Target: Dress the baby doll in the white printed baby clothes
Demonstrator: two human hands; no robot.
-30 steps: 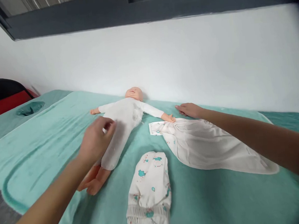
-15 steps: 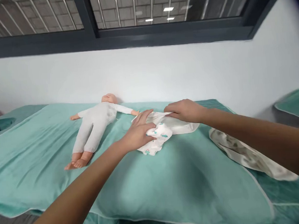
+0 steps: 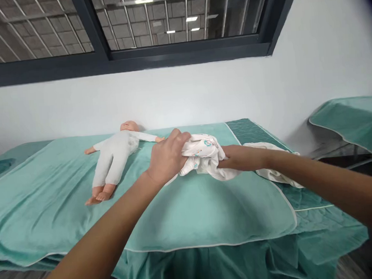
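A white diaper [image 3: 206, 148] with small coloured prints is bunched up between my two hands, just above the green bed cover. My left hand [image 3: 170, 155] grips its left side, fingers curled over the edge. On the right, my right hand [image 3: 231, 157] reaches into the folds; most of its fingers are hidden by the material, which it holds. To the left of my left hand, a baby doll [image 3: 112, 151] in a white suit lies on its back, head toward the wall and bare feet toward me.
The green cover [image 3: 205, 215] spreads over the bed, its front edge hanging down. A crumpled white cloth [image 3: 277, 173] lies under my right forearm. Another green-covered surface [image 3: 355, 119] stands at the right. Behind the bed are a white wall [image 3: 182, 92] and a dark-framed window [image 3: 179, 54].
The diaper, flatter and lower before, is now lifted and bunched. My right hand has gone from pinching its far edge into its folds; my left hand has closed on it. The view has shifted.
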